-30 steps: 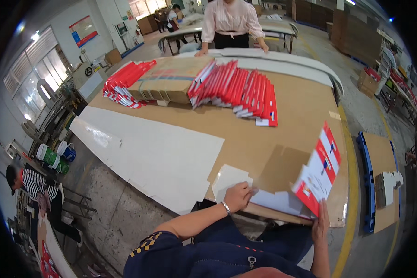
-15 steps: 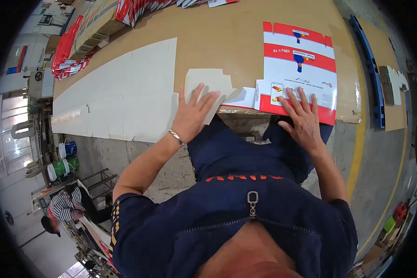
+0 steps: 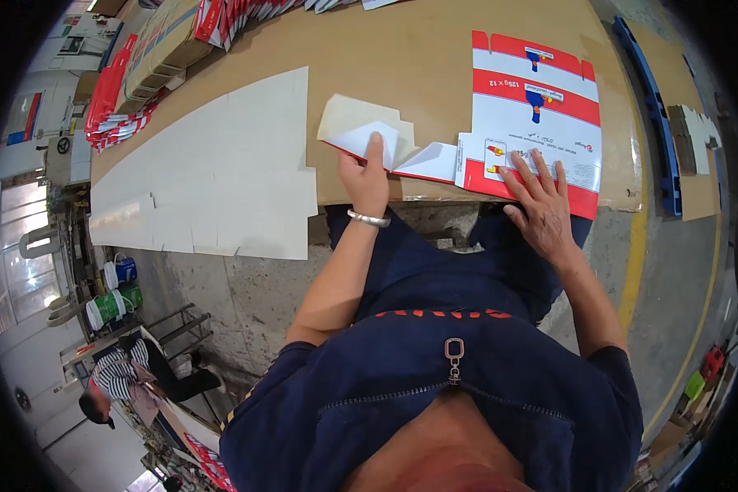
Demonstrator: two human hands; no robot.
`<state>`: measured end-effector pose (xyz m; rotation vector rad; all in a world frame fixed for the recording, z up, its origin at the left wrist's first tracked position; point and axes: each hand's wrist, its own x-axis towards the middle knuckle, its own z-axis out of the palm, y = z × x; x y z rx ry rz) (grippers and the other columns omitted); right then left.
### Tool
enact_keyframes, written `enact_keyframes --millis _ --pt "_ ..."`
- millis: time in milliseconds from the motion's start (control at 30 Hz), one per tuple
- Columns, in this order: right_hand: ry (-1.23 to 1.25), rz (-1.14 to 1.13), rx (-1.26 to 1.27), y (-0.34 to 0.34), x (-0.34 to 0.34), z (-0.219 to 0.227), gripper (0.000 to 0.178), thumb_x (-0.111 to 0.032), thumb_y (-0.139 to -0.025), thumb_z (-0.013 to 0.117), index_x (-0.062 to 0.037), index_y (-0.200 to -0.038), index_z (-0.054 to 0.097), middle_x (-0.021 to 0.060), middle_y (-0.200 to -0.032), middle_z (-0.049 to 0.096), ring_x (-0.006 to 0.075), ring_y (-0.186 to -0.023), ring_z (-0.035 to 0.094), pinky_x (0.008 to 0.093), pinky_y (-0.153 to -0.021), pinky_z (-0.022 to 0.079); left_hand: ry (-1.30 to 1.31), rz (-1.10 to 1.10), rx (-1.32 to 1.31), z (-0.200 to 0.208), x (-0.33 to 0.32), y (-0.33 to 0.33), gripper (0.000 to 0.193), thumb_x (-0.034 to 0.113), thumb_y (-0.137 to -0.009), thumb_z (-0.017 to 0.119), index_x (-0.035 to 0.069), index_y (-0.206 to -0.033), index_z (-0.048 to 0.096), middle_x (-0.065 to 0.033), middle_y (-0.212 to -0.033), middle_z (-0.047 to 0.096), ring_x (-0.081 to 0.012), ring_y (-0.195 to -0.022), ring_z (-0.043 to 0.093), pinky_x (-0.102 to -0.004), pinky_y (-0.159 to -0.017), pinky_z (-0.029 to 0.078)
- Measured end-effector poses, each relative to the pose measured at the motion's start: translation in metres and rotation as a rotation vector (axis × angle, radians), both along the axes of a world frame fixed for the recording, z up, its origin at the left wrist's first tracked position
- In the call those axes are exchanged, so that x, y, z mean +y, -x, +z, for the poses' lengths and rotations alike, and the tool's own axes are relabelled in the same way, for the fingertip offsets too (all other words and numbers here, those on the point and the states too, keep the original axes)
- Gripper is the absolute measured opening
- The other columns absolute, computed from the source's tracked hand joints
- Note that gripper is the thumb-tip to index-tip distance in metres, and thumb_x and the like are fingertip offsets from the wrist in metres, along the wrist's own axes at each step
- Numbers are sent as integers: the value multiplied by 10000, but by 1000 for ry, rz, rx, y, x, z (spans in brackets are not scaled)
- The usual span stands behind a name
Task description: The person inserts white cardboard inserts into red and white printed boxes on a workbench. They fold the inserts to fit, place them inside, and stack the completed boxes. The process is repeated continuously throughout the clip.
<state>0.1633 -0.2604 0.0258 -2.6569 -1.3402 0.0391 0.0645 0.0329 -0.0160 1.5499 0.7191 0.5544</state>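
Observation:
A flat red-and-white printed carton [image 3: 536, 74] lies near the front edge of the cardboard-covered table. My right hand [image 3: 541, 215] rests on its near part with fingers spread, pressing it down. To the left, the carton continues as a narrow strip [image 3: 430, 161] with white and red folded flaps. At its left end, my left hand [image 3: 364, 180] is closed on a folded flap [image 3: 361, 138], thumb on top and fingers hidden underneath. Beyond that flap shows the grey-beige inner face of the board [image 3: 357, 111]. A silver bangle [image 3: 369, 218] circles my left wrist.
A large grey cardboard sheet [image 3: 230, 164] lies left, overhanging the table's front edge. Red-and-white folded packs [image 3: 111, 102] and a big brown box [image 3: 164, 57] stand at the far left. A blue pallet [image 3: 649, 98] lies right of the table. Another person [image 3: 123, 365] sits at lower left.
My left hand has gone from spread flat on the flap to gripping its near edge, and sits slightly right of before. The flap is now folded over. The right hand stays put.

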Motion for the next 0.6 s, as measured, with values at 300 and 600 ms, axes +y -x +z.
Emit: enact_keyframes --millis 300,600 --pt "48 64 -60 -14 0 16 740 49 -851 509 -274 -1499 356 31 -1543 361 331 -1414 331 622 -1127 243 -1233 -832 56 17 -15 -16 657 120 -909 528 27 -1506 269 -210 -1586 200 -365 -1477 189 -701 -1102 132" --pt "95 84 -139 -4 3 4 721 -44 -828 604 -253 -1479 376 49 -1549 341 321 -1417 316 668 -1098 245 -1374 -770 407 19 -37 -18 683 564 -958 398 204 -1530 293 -208 -1588 187 -399 -1467 170 -723 -1052 171"
